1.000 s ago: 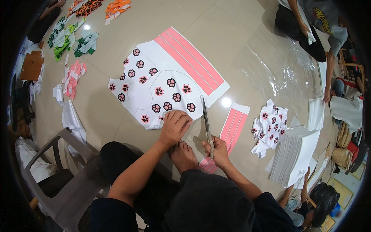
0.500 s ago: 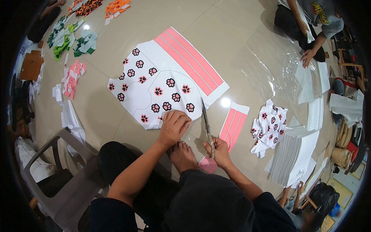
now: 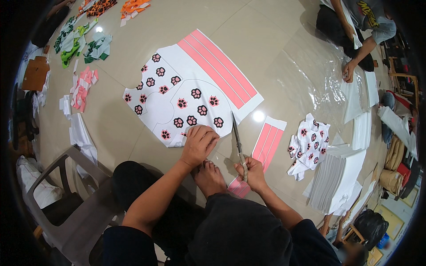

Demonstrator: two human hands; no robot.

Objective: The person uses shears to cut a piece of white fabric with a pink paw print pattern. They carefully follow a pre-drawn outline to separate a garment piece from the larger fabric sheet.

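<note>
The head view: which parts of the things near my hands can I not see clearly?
Head view: paw-print cloth under the left hand, covered by it.
Head view: part of the pink strip, behind the right hand.
Head view: heel of the foot, behind the head.

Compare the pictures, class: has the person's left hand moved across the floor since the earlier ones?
No, not noticeably: judged against the gray plastic chair, the left hand shows no clear shift in any direction.

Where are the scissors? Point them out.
In the head view, right of centre: the right hand holds the scissors, blade tips at the paw-print sheet.
</note>
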